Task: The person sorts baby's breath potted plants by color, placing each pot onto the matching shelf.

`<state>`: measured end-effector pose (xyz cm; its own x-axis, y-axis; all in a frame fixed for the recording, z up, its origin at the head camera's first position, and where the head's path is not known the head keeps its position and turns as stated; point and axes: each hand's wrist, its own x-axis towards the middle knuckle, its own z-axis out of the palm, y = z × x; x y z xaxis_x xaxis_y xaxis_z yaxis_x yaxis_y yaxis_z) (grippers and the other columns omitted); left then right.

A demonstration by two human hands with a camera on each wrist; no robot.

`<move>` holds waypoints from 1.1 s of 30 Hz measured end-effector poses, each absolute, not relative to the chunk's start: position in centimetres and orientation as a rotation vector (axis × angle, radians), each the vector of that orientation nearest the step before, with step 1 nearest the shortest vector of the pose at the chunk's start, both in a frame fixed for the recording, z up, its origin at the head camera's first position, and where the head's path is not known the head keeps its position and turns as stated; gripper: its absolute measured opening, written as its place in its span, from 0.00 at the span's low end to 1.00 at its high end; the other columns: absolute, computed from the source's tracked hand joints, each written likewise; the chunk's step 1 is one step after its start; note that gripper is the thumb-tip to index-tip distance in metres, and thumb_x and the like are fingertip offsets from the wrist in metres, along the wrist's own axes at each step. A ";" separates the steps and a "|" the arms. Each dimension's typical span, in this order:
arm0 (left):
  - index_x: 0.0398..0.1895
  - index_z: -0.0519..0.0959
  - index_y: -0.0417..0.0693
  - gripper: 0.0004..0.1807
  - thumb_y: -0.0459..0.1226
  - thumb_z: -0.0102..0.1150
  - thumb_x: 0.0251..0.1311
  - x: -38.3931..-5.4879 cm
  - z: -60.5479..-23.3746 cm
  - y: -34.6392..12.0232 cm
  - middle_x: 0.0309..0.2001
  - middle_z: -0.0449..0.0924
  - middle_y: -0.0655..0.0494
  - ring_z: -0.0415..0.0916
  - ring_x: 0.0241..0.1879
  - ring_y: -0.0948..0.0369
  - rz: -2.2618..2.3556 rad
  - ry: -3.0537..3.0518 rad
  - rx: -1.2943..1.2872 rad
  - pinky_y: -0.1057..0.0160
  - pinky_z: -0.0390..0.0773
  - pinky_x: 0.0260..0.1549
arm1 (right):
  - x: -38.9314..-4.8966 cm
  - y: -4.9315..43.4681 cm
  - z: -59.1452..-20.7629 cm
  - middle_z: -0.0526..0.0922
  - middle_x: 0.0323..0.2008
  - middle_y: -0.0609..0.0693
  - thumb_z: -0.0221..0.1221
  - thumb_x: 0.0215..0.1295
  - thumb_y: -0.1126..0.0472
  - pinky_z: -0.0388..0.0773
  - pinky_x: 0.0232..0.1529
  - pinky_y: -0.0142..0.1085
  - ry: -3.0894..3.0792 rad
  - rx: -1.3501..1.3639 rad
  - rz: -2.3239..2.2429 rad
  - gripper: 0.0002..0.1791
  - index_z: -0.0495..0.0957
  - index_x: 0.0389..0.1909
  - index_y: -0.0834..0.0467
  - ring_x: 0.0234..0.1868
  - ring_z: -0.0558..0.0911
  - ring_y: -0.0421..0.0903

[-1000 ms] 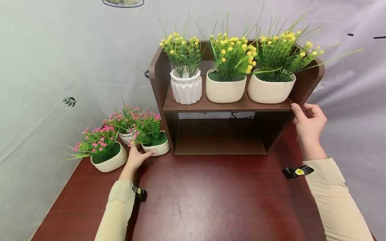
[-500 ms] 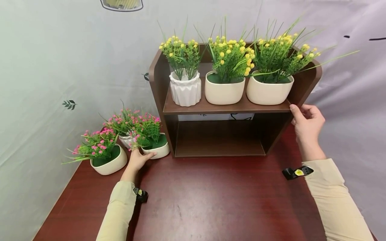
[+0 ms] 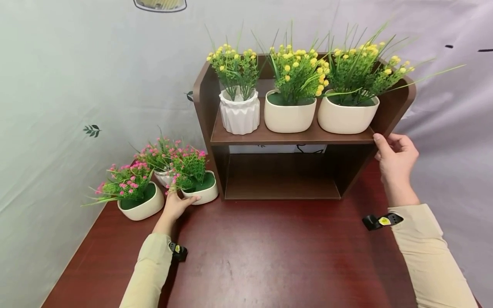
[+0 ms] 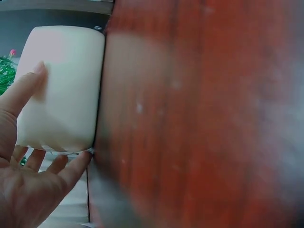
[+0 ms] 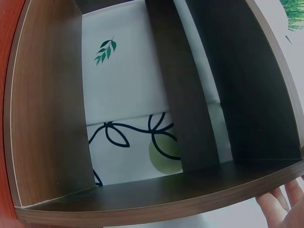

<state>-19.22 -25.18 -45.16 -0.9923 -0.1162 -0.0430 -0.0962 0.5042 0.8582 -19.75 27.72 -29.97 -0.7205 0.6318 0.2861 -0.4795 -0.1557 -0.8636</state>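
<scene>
My left hand (image 3: 175, 207) grips the left end of a cream oval flowerpot (image 3: 206, 195) with pink artificial flowers, standing on the table against the shelf's left side. In the left wrist view, the thumb (image 4: 29, 88) lies on the pot's front face and the fingers bend around its end. My right hand (image 3: 396, 160) holds the right side of a two-tier dark brown shelf (image 3: 285, 138), thumb at the front edge of the upper board. Its other fingers reach behind the side panel, partly hidden. The right wrist view looks into the shelf's lower compartment (image 5: 52, 104).
On the upper board stand a white ribbed pot (image 3: 239, 117) and two cream oval pots (image 3: 289, 117), all with yellow flowers. Another cream pot (image 3: 143, 209) and a white pot (image 3: 163, 179), both with pink flowers, stand left of my left hand on the red-brown table (image 3: 277, 248).
</scene>
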 end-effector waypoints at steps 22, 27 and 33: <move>0.72 0.49 0.37 0.51 0.41 0.71 0.50 -15.7 -44.5 -24.8 0.71 0.52 0.34 0.46 0.72 0.45 -1.508 -2.757 0.147 0.46 0.50 0.69 | -19.6 27.9 -29.8 0.78 0.15 0.45 0.68 0.49 0.72 0.64 0.12 0.23 -1.387 -0.195 1.949 0.09 0.78 0.22 0.58 0.10 0.67 0.36; 0.72 0.48 0.39 0.53 0.43 0.71 0.50 -14.8 -44.6 -24.8 0.69 0.56 0.32 0.52 0.70 0.44 -1.513 -2.779 0.200 0.47 0.55 0.67 | -19.7 27.8 -30.0 0.77 0.14 0.45 0.68 0.50 0.73 0.63 0.11 0.23 -1.380 -0.185 1.942 0.10 0.77 0.21 0.58 0.09 0.66 0.36; 0.67 0.56 0.39 0.47 0.37 0.74 0.45 -13.6 -44.9 -24.4 0.64 0.65 0.38 0.59 0.66 0.49 -1.536 -2.652 0.121 0.52 0.60 0.64 | -19.8 27.7 -30.0 0.77 0.14 0.44 0.67 0.50 0.73 0.62 0.11 0.23 -1.375 -0.176 1.947 0.09 0.78 0.22 0.58 0.09 0.66 0.35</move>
